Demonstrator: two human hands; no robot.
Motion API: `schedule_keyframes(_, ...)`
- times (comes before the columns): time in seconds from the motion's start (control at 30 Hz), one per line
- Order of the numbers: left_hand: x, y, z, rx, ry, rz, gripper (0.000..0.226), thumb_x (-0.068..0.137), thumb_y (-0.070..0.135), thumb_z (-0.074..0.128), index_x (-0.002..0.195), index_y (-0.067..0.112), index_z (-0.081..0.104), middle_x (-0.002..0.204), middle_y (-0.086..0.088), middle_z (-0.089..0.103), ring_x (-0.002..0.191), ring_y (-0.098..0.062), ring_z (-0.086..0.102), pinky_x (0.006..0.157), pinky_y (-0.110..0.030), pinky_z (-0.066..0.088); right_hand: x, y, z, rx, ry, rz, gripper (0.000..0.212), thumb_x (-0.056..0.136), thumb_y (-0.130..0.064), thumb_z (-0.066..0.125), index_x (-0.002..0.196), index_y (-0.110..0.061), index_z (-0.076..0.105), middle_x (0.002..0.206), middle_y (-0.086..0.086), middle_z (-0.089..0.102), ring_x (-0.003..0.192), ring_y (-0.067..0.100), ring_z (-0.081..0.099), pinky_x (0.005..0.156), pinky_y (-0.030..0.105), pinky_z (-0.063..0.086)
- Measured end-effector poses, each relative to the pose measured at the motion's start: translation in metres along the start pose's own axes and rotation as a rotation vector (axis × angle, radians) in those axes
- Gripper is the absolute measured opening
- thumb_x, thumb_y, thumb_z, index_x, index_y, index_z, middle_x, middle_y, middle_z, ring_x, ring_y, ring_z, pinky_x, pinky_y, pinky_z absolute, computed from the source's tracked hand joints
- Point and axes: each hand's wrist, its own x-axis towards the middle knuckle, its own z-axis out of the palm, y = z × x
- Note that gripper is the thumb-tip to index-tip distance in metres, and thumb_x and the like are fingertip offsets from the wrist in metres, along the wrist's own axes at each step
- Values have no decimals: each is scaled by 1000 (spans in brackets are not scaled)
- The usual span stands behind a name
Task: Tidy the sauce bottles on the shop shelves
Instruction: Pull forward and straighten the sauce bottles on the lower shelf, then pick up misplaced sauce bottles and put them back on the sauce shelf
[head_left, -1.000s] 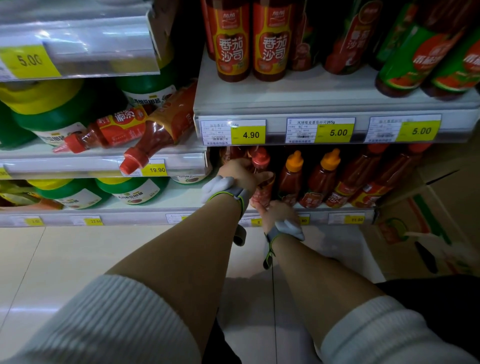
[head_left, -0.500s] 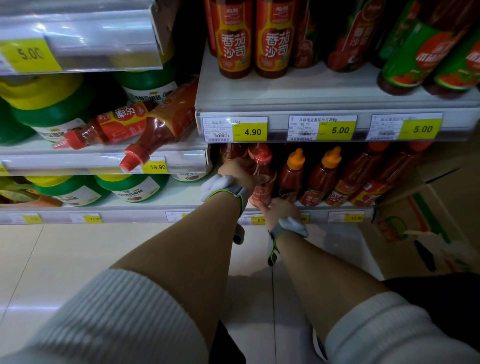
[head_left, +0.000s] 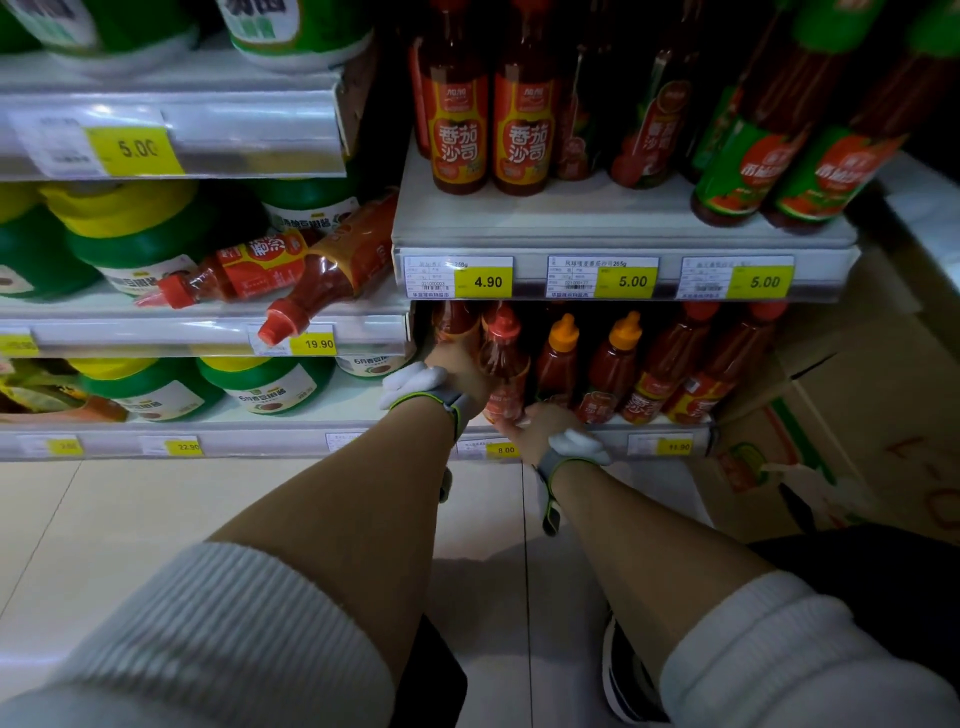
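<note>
Both hands, left hand (head_left: 457, 369) and right hand (head_left: 535, 428), gripped the red-capped bottle (head_left: 503, 364) below the 4.90 tag (head_left: 483, 281); two toppled bottles (head_left: 311, 275) left of that tag weren't righted.

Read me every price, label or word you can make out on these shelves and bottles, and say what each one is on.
"4.90": yellow tag under the ketchup bottles.
"5.00": middle tag, same shelf edge.
"5.00": right tag.
"5.00": upper left tag, last digit blurred.
"19.90": tag under the fallen bottles.
"22.90": lower left tag.
"8.00": tag by the hands.
"番茄沙司": tall bottle labels.
Barcode small print and the far left tags: unreadable.
</note>
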Motion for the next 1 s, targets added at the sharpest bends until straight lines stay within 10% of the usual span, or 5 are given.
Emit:
schedule_keyframes(0.37,-62,13,-52,112,-15,1,27,77,31,62,102,21,62,106,-11,68,94,-33,62,69,-30,43,-49,-17,-52,-11,60,-141,45,84,-43,63,110,-7,64,113,13,64,108,33,60,88,31,46)
schedule_keyframes(1.0,-119,-5,-84,10,369,3,48,73,29,67,120,21,57,120,-13,59,108,-33,56,85,-32,43,-119,-75,-108,-97,268,-468,58,85,-48,60,135,-21,49,139,7,48,123,25,50,98,32,40)
